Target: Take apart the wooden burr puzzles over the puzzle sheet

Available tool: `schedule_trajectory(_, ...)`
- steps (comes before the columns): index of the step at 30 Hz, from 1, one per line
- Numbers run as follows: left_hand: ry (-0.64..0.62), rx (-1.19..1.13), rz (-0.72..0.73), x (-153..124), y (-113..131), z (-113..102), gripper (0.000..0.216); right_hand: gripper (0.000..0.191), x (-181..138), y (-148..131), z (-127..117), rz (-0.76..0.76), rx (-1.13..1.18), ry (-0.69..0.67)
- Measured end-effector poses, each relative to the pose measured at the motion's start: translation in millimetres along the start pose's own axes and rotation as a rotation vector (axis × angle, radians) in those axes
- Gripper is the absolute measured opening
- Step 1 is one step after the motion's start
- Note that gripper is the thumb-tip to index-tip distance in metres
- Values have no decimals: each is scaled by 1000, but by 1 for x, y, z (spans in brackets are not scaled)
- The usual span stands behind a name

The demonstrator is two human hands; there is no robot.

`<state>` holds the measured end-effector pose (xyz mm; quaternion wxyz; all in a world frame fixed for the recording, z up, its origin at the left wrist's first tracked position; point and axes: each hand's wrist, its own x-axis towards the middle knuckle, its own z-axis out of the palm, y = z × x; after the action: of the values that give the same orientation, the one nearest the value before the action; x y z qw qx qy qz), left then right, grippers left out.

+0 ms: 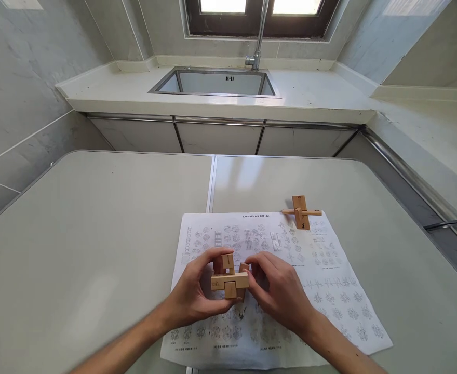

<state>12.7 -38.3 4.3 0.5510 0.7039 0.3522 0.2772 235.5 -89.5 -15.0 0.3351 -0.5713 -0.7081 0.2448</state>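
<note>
Above a printed instruction sheet (318,322), my left hand (197,288) grips a partly interlocked wooden burr puzzle (229,281), its thumb below and its fingers behind. Light-coloured notched blocks make up the puzzle, one lying crosswise in front. My right hand (273,283) pinches the puzzle's right side, thumb and index finger on an upright wooden block (243,267). Whether that block is fully locked into the others I cannot tell. Part of the puzzle is hidden behind my left fingers.
A second wooden piece group, cross-shaped (301,212), rests on the sheet's top right corner. The sheet lies on a pale folding table (96,249) with a centre seam. Beyond stand a counter with a sink (213,94), a faucet (256,52) and a window.
</note>
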Motion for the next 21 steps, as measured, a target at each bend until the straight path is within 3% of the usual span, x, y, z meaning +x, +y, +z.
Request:
schedule_trajectory(6,29,7,12,-1,-3,1,66,17,1,-2,-5,36,166,34)
schedule_trajectory(10,25,28,15,0,-1,1,65,21,1,-5,-11,-1,357,-32)
schedule_trajectory(16,-6,60,63,1,4,5,57,17,-1,-6,-10,-52,343,-139)
schedule_trajectory(21,13,64,85,2,2,5,58,18,-4,-3,-6,-100,293,-113)
